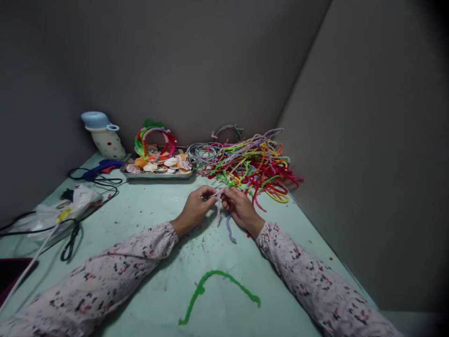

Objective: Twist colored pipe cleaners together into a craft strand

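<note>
Near the middle of the table, my left hand [197, 206] pinches a pale pink pipe cleaner [219, 213] between thumb and fingers. My right hand [242, 208] is closed on the same pipe cleaner from the other side, close to the left fingertips. One end of it dangles down between the hands. Below my right hand a lilac pipe cleaner [230, 230] hangs or lies; its upper end is hidden by the hand. Closer to me, a bent green pipe cleaner [224, 273] with a small knob lies on the table.
A metal tray [157, 176] of seashells [171, 162] holds colourful pipe-cleaner rings [171, 142]. Right of it are a wire coil [203, 152] and a heap of pipe cleaners [259, 161]. A bottle [107, 140], blue tool [98, 171], black cables [72, 243] and plastic bag [79, 201] occupy the left.
</note>
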{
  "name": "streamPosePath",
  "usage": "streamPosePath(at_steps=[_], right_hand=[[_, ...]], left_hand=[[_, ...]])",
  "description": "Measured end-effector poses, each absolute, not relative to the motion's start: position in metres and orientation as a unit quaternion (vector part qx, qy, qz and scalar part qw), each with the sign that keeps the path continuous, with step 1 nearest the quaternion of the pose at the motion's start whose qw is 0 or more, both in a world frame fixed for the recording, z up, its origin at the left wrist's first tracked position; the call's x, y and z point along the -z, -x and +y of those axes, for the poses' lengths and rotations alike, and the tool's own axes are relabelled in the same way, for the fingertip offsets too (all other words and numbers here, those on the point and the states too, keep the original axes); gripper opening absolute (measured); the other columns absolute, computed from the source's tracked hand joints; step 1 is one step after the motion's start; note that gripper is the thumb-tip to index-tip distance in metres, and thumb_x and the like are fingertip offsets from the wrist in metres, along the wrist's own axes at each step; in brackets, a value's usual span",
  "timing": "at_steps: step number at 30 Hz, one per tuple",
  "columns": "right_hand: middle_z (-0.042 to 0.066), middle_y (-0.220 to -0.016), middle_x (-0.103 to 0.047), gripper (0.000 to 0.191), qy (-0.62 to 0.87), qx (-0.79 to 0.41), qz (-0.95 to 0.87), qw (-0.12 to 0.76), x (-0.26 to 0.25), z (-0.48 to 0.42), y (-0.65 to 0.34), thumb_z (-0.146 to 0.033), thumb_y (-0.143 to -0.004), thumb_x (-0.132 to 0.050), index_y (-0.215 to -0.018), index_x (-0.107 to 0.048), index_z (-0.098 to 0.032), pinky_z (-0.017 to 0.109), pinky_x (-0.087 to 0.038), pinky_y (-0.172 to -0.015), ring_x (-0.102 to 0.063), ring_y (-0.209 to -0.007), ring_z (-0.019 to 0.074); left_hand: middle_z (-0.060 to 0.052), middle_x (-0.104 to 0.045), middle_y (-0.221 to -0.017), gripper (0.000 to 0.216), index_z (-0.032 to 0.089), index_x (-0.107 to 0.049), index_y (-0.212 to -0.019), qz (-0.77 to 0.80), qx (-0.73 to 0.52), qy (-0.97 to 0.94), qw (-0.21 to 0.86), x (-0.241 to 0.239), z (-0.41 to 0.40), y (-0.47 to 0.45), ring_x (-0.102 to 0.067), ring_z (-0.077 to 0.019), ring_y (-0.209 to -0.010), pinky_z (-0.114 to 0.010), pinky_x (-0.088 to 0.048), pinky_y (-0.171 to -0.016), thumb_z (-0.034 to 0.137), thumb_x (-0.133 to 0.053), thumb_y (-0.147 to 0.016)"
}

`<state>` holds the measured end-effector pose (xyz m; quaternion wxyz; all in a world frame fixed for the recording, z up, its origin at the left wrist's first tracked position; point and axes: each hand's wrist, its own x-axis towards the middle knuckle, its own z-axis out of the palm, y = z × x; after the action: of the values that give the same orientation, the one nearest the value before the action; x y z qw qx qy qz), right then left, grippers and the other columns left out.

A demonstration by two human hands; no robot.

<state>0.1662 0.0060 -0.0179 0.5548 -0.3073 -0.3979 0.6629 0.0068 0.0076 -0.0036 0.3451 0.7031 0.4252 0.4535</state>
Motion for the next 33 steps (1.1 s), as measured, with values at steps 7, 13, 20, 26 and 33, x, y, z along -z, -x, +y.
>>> streamPosePath(at_steps=[7, 13, 20, 26, 33], right_hand=[[-0.002, -0.068, -0.06, 0.023, 0.312, -0.66, -0.396, 0.556, 0.0173, 0.0056, -0.166, -0.038, -0.073, -0.073, -0.075, -0.063, -0.017, 0.017, -0.038, -0.046, -0.05, -0.052, 0.0051], [-0.002, -0.068, -0.06, 0.023, 0.317, -0.662, -0.394, 0.553, 0.0161, 0.0053, -0.1658, -0.037, -0.074, -0.072, -0.074, -0.062, -0.017, 0.016, -0.037, -0.045, -0.051, -0.052, 0.0048], [-0.003, -0.068, -0.06, 0.023, 0.32, -0.667, -0.384, 0.553, 0.0135, 0.0039, -0.1653, -0.037, -0.073, -0.073, -0.074, -0.061, -0.017, 0.016, -0.039, -0.047, -0.05, -0.052, 0.0048], [-0.003, -0.068, -0.059, 0.024, 0.316, -0.667, -0.385, 0.554, 0.0145, 0.0043, -0.1656, -0.037, -0.073, -0.073, -0.075, -0.061, -0.017, 0.016, -0.038, -0.046, -0.05, -0.053, 0.0048], [-0.002, -0.069, -0.059, 0.026, 0.325, -0.662, -0.385, 0.554, 0.0135, 0.0037, -0.1657, -0.04, -0.071, -0.074, -0.075, -0.061, -0.018, 0.017, -0.038, -0.046, -0.05, -0.054, 0.0055]], left_hand=[[-0.002, -0.064, -0.082, 0.014, 0.016, -0.063, -0.086, 0.437, -0.463, -0.703, 0.317, 0.0068, 0.0084, -0.0063, -0.057, -0.0141, -0.077, -0.024, -0.045, -0.073, 0.026, -0.059, -0.078], [-0.002, -0.063, -0.082, 0.014, 0.016, -0.063, -0.084, 0.438, -0.468, -0.705, 0.303, 0.0063, 0.0085, -0.0062, -0.058, -0.0141, -0.078, -0.024, -0.045, -0.073, 0.028, -0.06, -0.079], [-0.002, -0.065, -0.083, 0.016, 0.017, -0.064, -0.087, 0.44, -0.473, -0.697, 0.311, 0.0071, 0.0088, -0.0059, -0.058, -0.0143, -0.078, -0.024, -0.045, -0.074, 0.03, -0.06, -0.079], [-0.002, -0.066, -0.085, 0.017, 0.017, -0.065, -0.088, 0.438, -0.469, -0.697, 0.319, 0.0045, 0.0082, -0.0061, -0.059, -0.0146, -0.08, -0.025, -0.045, -0.076, 0.031, -0.06, -0.08], [-0.003, -0.068, -0.086, 0.022, 0.016, -0.067, -0.089, 0.434, -0.476, -0.684, 0.342, 0.0051, 0.0071, -0.0067, -0.06, -0.0154, -0.079, -0.025, -0.046, -0.073, 0.035, -0.06, -0.08]])
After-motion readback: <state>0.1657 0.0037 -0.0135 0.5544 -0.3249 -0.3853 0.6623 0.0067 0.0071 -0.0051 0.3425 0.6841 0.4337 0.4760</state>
